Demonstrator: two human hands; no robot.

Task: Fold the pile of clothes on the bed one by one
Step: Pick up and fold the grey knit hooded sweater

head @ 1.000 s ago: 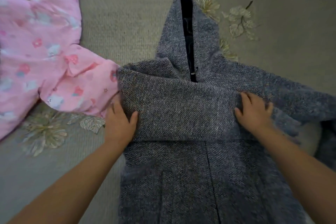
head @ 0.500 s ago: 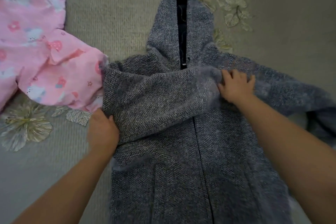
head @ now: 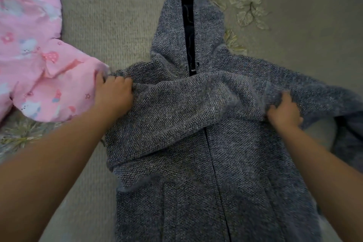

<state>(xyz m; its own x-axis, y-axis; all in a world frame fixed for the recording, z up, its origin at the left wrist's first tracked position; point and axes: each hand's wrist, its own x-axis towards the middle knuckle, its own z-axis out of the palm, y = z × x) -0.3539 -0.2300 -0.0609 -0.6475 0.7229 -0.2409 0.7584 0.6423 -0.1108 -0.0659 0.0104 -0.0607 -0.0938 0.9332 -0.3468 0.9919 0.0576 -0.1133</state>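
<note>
Gripping hoodie: left hand fingers curled on shoulder at 9 o'clock; right hand fingers bunching sleeve at 3 o'clock.

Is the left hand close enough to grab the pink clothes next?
Probably yes. The left hand grips the grey hoodie's shoulder right beside the pink garment, with nothing between them.

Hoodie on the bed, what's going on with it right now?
A person is part-way through folding the grey hoodie, which lies front-up on the bed with its hood pointing away. One sleeve is already folded across the chest. The left hand grips the fabric at the left shoulder, and the right hand grips it where the other sleeve, not yet folded, begins. A pink garment lies to the left, touching the hoodie's shoulder.
</note>
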